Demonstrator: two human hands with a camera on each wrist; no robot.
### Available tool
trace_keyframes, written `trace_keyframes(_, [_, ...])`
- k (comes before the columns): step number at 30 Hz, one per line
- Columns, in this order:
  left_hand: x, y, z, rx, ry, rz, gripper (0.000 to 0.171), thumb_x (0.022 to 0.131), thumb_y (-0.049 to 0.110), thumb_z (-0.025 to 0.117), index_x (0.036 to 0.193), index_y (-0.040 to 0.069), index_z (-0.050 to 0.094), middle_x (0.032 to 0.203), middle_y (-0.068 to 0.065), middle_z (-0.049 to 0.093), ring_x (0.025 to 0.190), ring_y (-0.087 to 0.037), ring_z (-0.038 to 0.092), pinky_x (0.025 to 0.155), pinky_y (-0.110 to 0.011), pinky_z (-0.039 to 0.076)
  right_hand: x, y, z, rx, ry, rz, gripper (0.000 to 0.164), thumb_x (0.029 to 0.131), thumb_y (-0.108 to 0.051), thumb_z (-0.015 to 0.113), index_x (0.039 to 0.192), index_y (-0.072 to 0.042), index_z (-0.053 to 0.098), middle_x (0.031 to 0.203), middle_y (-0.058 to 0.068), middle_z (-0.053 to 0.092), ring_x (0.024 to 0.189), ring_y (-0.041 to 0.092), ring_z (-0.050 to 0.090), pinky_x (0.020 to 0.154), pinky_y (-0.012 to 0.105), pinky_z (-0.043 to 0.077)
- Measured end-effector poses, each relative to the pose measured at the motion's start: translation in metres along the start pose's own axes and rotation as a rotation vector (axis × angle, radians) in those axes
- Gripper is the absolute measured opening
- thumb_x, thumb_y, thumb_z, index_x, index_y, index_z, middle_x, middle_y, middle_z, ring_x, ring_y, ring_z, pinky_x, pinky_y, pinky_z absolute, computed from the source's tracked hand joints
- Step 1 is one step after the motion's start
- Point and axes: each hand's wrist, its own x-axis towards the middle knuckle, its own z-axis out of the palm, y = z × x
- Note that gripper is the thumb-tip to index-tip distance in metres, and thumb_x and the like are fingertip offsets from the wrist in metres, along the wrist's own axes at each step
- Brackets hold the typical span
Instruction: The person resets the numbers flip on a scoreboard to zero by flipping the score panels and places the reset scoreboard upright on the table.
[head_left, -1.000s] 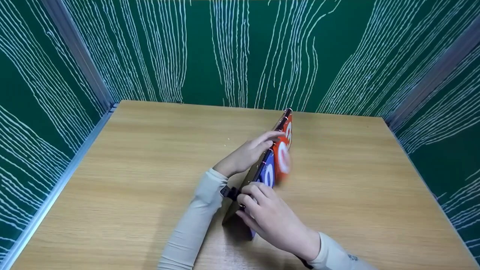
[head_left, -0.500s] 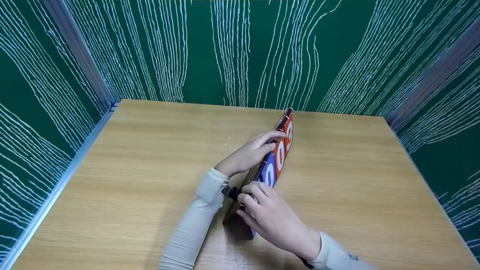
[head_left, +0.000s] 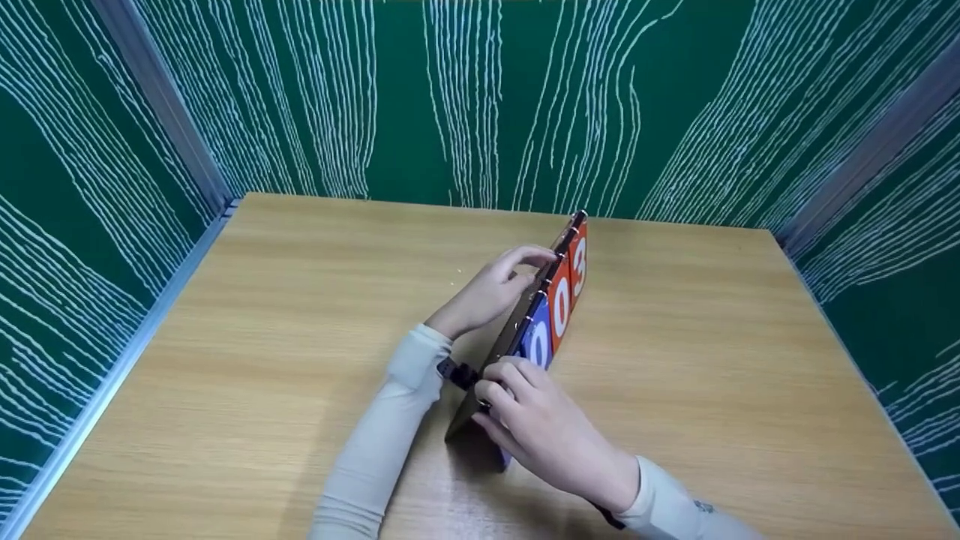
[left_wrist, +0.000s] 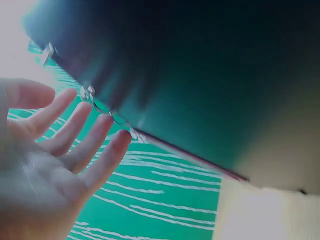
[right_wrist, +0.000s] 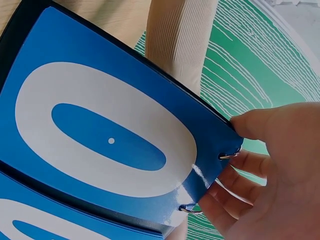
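A tabletop flip scoreboard (head_left: 495, 352) stands like a tent on the table, its top edge running away from me. Its right face carries red cards (head_left: 561, 304) reading 0 and 3, and blue cards (head_left: 538, 341) with white zeros. With fingers curled over the near top corner, my right hand (head_left: 551, 431) holds the board; the right wrist view shows the thumb at the corner of a blue 0 card (right_wrist: 112, 125) beside metal rings (right_wrist: 190, 210). My left hand (head_left: 487, 292) has its fingers loosely extended at the top edge, near the rings (left_wrist: 87, 92), gripping nothing.
The wooden table (head_left: 300, 300) has green panels (head_left: 405, 105) with wavy white lines on its back and sides. Metal posts (head_left: 161, 97) stand at the corners. A few tiny pale specks (head_left: 455, 277) lie left of the scoreboard.
A swinging red card has settled flat, showing 0. My left hand has drawn back from the red cards to the scoreboard's top edge. My right hand keeps its hold.
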Motion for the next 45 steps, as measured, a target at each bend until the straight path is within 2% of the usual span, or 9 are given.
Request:
trace_keyframes(5, [0.019, -0.011, -0.017, 0.025, 0.039, -0.088, 0.035, 0.108, 0.020, 0.041, 0.141, 0.022, 0.054, 0.146, -0.004, 0.056, 0.135, -0.023, 0.054, 0.109, -0.040, 0.048, 0.002, 0.000, -0.001, 0.004, -0.006, 0.011, 0.022, 0.091, -0.024, 0.075, 0.108, -0.014, 0.065, 0.112, 0.001, 0.063, 0.108, 0.020, 0.057, 0.098, 0.034, 0.049])
trace_keyframes(13, [0.046, -0.039, -0.038, -0.058, 0.012, -0.205, 0.040, 0.109, 0.020, 0.036, 0.145, 0.009, 0.049, 0.148, -0.009, 0.052, 0.130, -0.025, 0.058, 0.103, -0.036, 0.053, 0.002, -0.002, 0.001, 0.010, -0.007, 0.010, 0.024, 0.090, -0.024, 0.077, 0.108, -0.014, 0.066, 0.112, 0.001, 0.064, 0.108, 0.020, 0.058, 0.097, 0.034, 0.051])
trace_keyframes(18, [0.061, -0.052, -0.039, -0.056, -0.022, -0.278, 0.042, 0.109, 0.020, 0.032, 0.146, 0.007, 0.046, 0.150, -0.011, 0.051, 0.131, -0.028, 0.059, 0.104, -0.037, 0.053, 0.003, -0.002, 0.000, 0.016, -0.009, 0.006, 0.022, 0.092, -0.025, 0.074, 0.109, -0.014, 0.065, 0.113, 0.001, 0.064, 0.108, 0.020, 0.058, 0.097, 0.034, 0.051])
trace_keyframes(25, [0.081, -0.060, -0.025, -0.052, -0.056, -0.387, 0.046, 0.111, 0.030, 0.032, 0.150, 0.009, 0.044, 0.152, -0.011, 0.052, 0.132, -0.027, 0.058, 0.111, -0.040, 0.049, 0.002, -0.001, -0.002, 0.004, -0.014, 0.006, 0.020, 0.094, -0.026, 0.072, 0.109, -0.015, 0.064, 0.113, 0.001, 0.063, 0.107, 0.020, 0.057, 0.097, 0.033, 0.049])
trace_keyframes(31, [0.086, -0.068, -0.014, -0.062, -0.121, -0.472, 0.051, 0.111, 0.034, 0.031, 0.148, 0.000, 0.041, 0.147, -0.022, 0.054, 0.128, -0.035, 0.060, 0.111, -0.045, 0.049, 0.000, -0.002, -0.001, -0.001, -0.010, 0.011, 0.022, 0.093, -0.026, 0.073, 0.109, -0.014, 0.064, 0.113, 0.001, 0.063, 0.106, 0.020, 0.057, 0.096, 0.033, 0.050])
trace_keyframes(34, [0.085, -0.071, -0.010, -0.057, -0.133, -0.507, 0.053, 0.111, 0.035, 0.030, 0.146, -0.003, 0.044, 0.143, -0.023, 0.058, 0.125, -0.034, 0.061, 0.110, -0.045, 0.050, 0.000, -0.003, -0.001, 0.003, -0.012, 0.008, 0.022, 0.094, -0.026, 0.073, 0.110, -0.014, 0.064, 0.113, 0.001, 0.063, 0.106, 0.019, 0.057, 0.095, 0.032, 0.050])
trace_keyframes(41, [0.081, -0.073, -0.007, -0.073, -0.132, -0.555, 0.051, 0.110, 0.039, 0.033, 0.138, 0.003, 0.056, 0.137, -0.016, 0.065, 0.115, -0.024, 0.065, 0.104, -0.039, 0.053, 0.001, -0.004, -0.002, 0.007, -0.016, 0.016, 0.022, 0.094, -0.026, 0.073, 0.111, -0.014, 0.065, 0.114, 0.001, 0.063, 0.106, 0.019, 0.057, 0.095, 0.032, 0.050])
trace_keyframes(45, [0.080, -0.074, -0.007, -0.076, -0.117, -0.551, 0.045, 0.109, 0.044, 0.036, 0.124, 0.010, 0.061, 0.120, -0.008, 0.071, 0.104, -0.021, 0.066, 0.097, -0.037, 0.054, 0.001, -0.003, -0.002, 0.005, -0.017, 0.021, 0.023, 0.094, -0.027, 0.073, 0.111, -0.014, 0.065, 0.114, 0.000, 0.063, 0.106, 0.018, 0.056, 0.095, 0.031, 0.050])
